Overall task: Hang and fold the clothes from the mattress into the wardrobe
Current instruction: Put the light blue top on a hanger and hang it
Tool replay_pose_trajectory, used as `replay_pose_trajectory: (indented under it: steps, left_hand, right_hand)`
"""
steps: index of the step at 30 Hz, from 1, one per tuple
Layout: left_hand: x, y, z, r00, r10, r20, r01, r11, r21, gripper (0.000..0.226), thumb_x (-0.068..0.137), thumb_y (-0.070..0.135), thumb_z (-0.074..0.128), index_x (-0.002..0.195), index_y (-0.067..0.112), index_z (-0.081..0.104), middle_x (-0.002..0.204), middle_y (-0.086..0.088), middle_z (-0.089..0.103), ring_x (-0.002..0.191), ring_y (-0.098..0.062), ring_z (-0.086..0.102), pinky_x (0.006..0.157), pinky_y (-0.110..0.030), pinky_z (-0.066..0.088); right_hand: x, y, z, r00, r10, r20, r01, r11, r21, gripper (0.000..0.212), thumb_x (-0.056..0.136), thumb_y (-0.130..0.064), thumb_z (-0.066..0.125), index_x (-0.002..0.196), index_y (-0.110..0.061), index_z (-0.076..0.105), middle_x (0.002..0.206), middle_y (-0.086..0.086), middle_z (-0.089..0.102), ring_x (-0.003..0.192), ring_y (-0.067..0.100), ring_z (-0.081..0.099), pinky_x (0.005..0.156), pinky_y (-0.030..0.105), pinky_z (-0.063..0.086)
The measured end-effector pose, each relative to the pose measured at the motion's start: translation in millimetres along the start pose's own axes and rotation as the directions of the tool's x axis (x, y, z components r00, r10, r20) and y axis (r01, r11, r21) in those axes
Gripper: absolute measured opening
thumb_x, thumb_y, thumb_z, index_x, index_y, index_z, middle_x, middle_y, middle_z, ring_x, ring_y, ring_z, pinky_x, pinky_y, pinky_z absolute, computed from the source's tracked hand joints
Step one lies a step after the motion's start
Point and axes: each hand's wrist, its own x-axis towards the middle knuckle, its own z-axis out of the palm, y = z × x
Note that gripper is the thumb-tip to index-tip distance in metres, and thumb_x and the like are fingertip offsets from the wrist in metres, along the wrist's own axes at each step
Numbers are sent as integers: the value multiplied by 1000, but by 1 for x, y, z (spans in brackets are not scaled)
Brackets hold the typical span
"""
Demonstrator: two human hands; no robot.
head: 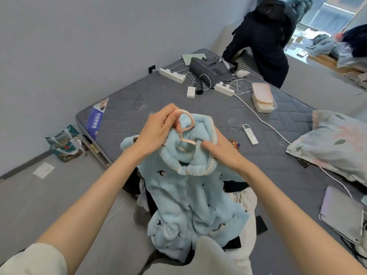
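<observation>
Holding up a light blue fleece garment [190,199] above a black-and-white clothes heap [246,203] at the near edge of the grey quilted mattress [158,92]; curling the left hand [155,130] round the hook of a pale pink plastic hanger [186,141]; pinching collar fabric against it with the right hand [222,151]; facing, farther back, a slim white remote control [250,134].

Beyond the held fleece robe [184,195], the mattress [164,90] lies bare toward 11 and 12 o'clock up to the power strips [172,76], while the remote control [250,134], white cable [266,122] and pillow [337,143] block 3 o'clock.
</observation>
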Motion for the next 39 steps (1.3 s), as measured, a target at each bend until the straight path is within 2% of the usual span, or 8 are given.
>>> replay_pose_trajectory:
  steps: [5,10,15,20,26,29,33,39]
  left_hand:
    - [-42,41,-34,965,18,-263,-15,1000,10,28,102,42,35,79,37,50,61,7,65,64,-13,63,73,-25,45]
    - [-113,98,-75,868,43,-495,-13,998,64,29,103,30,40,85,18,60,61,12,64,63,-2,59,70,-13,42]
    - [-205,166,-120,740,27,-672,43,995,88,27,102,25,44,82,18,61,68,6,63,65,-10,64,68,-19,49]
    - [-304,222,-157,582,83,-809,124,974,189,27,103,19,43,80,19,57,62,8,56,55,-7,56,61,-16,47]
    - [-430,254,-194,394,152,-906,384,869,313,29,102,30,45,78,20,57,51,8,46,48,-5,41,53,-20,37]
    - [-495,263,-212,315,178,-932,532,780,329,30,100,39,43,75,27,55,51,7,49,48,-5,43,53,-21,37]
    - [-574,276,-240,207,212,-955,658,692,297,33,95,50,40,75,30,56,55,10,55,52,-6,46,54,-19,37]
    - [-664,289,-276,90,224,-970,705,674,221,24,96,37,52,77,28,65,64,10,65,59,-21,52,58,-30,42]
  right_hand:
    - [-17,-62,7,975,-205,84,206,978,-3,25,80,-46,52,104,-49,54,105,-27,61,98,-7,58,75,11,47]
    - [-55,-122,30,902,-381,203,379,924,47,16,83,-46,46,91,-47,60,100,-19,62,95,0,59,86,34,49]
    - [-108,-190,66,765,-486,423,476,869,136,31,92,-43,37,83,-30,64,90,-16,58,93,11,58,91,42,48]
    - [-162,-250,117,579,-536,614,415,842,344,61,99,-59,16,98,-27,68,94,-3,73,98,12,67,88,23,50]
    - [-210,-299,207,509,-530,678,459,834,307,41,104,-27,19,65,-21,29,47,-18,35,48,0,30,60,27,30]
    - [-238,-324,251,331,-480,812,462,833,304,45,102,-25,32,62,-23,54,57,-17,58,56,3,52,62,22,45]
    - [-275,-351,314,167,-456,874,586,759,284,21,95,-20,55,113,-15,65,111,1,70,107,21,64,98,44,50]
    - [-341,-365,402,-89,-555,827,769,490,412,20,99,-17,48,113,-19,61,98,10,68,74,14,54,74,30,45]
